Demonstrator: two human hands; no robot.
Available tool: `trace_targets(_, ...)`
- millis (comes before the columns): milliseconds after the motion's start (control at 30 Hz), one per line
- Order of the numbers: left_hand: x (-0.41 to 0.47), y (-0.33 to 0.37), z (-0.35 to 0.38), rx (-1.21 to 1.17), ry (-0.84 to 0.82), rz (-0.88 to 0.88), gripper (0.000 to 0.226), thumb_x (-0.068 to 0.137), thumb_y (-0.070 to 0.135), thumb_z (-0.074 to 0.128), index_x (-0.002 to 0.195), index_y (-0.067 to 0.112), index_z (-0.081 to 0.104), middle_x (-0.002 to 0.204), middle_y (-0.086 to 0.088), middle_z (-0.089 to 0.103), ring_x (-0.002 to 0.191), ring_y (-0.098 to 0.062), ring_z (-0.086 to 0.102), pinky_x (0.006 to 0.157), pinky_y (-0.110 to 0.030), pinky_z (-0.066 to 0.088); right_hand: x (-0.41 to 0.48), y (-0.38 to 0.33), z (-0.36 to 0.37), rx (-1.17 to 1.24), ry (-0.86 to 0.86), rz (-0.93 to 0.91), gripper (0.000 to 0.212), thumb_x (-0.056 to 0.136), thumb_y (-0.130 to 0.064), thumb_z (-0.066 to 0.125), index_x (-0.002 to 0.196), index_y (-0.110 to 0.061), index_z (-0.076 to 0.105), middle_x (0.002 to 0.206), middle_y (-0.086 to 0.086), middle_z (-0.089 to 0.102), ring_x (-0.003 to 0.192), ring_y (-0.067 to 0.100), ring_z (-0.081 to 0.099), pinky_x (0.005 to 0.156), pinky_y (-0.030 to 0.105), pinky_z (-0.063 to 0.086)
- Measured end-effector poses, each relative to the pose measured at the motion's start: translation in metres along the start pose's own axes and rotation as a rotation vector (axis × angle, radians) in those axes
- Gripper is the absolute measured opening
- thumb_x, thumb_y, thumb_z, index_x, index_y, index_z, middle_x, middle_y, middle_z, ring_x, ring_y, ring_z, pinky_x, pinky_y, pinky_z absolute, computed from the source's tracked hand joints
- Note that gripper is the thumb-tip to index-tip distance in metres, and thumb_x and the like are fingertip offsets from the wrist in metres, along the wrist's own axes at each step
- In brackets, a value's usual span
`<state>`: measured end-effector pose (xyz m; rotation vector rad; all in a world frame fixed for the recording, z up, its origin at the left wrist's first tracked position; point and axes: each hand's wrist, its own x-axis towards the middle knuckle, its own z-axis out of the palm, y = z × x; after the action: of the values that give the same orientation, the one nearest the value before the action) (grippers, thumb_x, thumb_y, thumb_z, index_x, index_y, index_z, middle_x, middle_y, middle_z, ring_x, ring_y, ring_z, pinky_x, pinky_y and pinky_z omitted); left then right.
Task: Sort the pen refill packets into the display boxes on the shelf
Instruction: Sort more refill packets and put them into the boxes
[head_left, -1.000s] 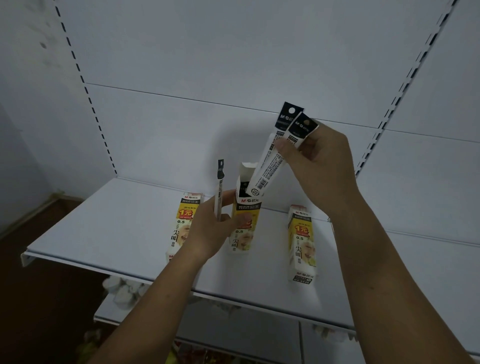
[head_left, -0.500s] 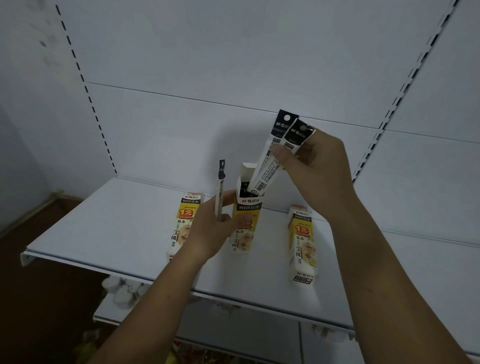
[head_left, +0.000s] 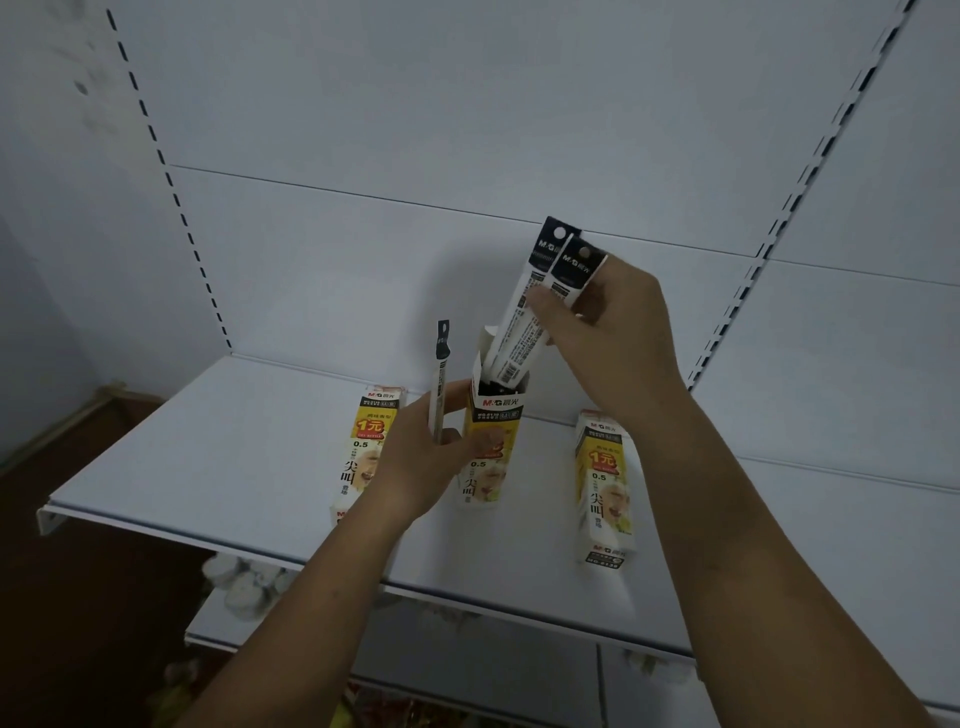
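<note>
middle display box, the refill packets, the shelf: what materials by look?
Middle display box: printed cardboard, slight sheen; thin folded top flap, white inside. Refill packets, two in the right hand, one in the left hand: flat printed sleeves with hang holes, thin card or plastic film, cannot tell which. Shelf: probably painted sheet metal, matt white; thin folded front lip.

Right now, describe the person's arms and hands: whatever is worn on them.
Both are bare. The left hand and right hand wear no gloves, and no ring shows. The left forearm and right forearm show no sleeve, watch or bracelet.
</note>
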<state>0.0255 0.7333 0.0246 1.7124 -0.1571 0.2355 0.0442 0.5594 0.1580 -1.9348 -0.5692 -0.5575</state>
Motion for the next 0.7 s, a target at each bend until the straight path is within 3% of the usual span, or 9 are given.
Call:
trace_targets(100, 0.0, 0.0, 0.0, 0.013, -0.003, -0.005, 0.044, 0.09, 0.017, 0.081, 0.115, 0.049, 0.062, 0.107, 0.039, 0.07, 0.057, -0.008, 0.064, 0.06, -0.017, 0.055, 0.001, 0.001, 0.001, 0.043, -0.049, -0.002, 0.027, 0.097, -0.018, 0.073, 0.099, -0.045, 0.067, 0.097, 0.001, 0.077, 0.088, 0.031, 0.072, 0.079, 0.049, 0.06)
trace_targets(300, 0.0, 0.0, 0.0, -0.007, 0.007, -0.006, 0.044, 0.089, 0.016, 0.081, 0.114, 0.048, 0.063, 0.112, 0.03, 0.074, 0.058, -0.018, 0.061, 0.059, -0.018, 0.054, 0.0, 0.021, 0.011, 0.0, -0.099, 0.086, 0.011, 0.097, -0.025, 0.07, 0.098, -0.036, 0.071, 0.094, -0.001, 0.077, 0.088, 0.025, 0.074, 0.078, 0.052, 0.062)
trace_targets(467, 0.0, -0.001, -0.001, -0.005, 0.002, -0.008, 0.046, 0.089, 0.015, 0.082, 0.114, 0.049, 0.063, 0.113, 0.029, 0.073, 0.06, -0.021, 0.061, 0.059, -0.018, 0.054, 0.005, 0.015, 0.003, 0.025, 0.022, 0.046, 0.005, 0.101, -0.022, 0.068, 0.103, -0.022, 0.072, 0.092, 0.001, 0.077, 0.083, 0.018, 0.075, 0.075, 0.047, 0.063)
trace_targets(533, 0.0, -0.001, -0.001, -0.001, 0.001, 0.004, 0.046, 0.089, 0.015, 0.081, 0.116, 0.048, 0.064, 0.114, 0.027, 0.074, 0.06, -0.024, 0.058, 0.059, -0.018, 0.053, 0.005, 0.012, 0.003, 0.033, 0.012, 0.028, 0.009, 0.101, -0.021, 0.068, 0.108, -0.025, 0.071, 0.094, -0.004, 0.077, 0.084, 0.014, 0.074, 0.076, 0.04, 0.062)
trace_targets(600, 0.0, 0.0, -0.001, 0.002, -0.003, 0.012, 0.045, 0.09, 0.015, 0.081, 0.116, 0.047, 0.064, 0.113, 0.027, 0.074, 0.057, -0.017, 0.06, 0.058, -0.017, 0.053, 0.0, 0.014, 0.009, 0.004, -0.067, 0.023, 0.014, 0.101, -0.02, 0.068, 0.114, -0.026, 0.071, 0.097, -0.008, 0.076, 0.085, 0.012, 0.073, 0.077, 0.036, 0.061)
trace_targets(700, 0.0, 0.001, -0.001, 0.007, -0.009, 0.013, 0.043, 0.09, 0.016, 0.081, 0.118, 0.045, 0.064, 0.113, 0.027, 0.074, 0.056, -0.01, 0.063, 0.059, -0.017, 0.053, -0.004, 0.023, 0.015, -0.006, -0.113, 0.04, 0.013, 0.1, -0.025, 0.069, 0.113, -0.026, 0.072, 0.095, 0.001, 0.076, 0.087, 0.021, 0.073, 0.08, 0.046, 0.061)
